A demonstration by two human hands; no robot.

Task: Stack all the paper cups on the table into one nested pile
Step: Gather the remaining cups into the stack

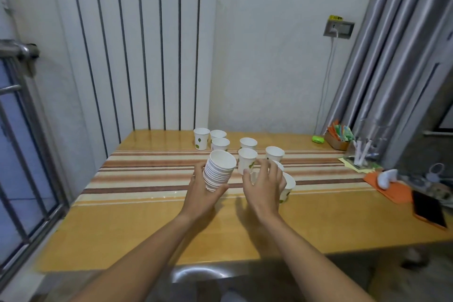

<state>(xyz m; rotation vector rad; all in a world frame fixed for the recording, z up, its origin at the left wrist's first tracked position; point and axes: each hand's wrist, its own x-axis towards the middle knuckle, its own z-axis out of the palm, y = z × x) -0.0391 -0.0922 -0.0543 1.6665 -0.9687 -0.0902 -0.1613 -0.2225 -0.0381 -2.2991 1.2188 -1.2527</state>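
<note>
Two bare hands reach over a wooden counter (147, 235) with a striped runner (152, 174) across its middle. The left hand (201, 193) grips a nested stack of white paper cups (219, 173), fingers and thumb curled round its lower part; the stack is tilted, its open mouth facing up and toward the wall. The right hand (263, 186) hovers just beside it with fingers spread and loosely bent over a cup that is mostly hidden beneath the palm; whether the fingers touch it cannot be told. Several loose cups stand upright beyond the hands, among them a leaf-printed cup (247, 160) just past the right fingertips and a far cup (201, 138) near the wall. At the counter's right edge lie a dark phone (427, 212) and an orange cloth (389, 190).
</note>
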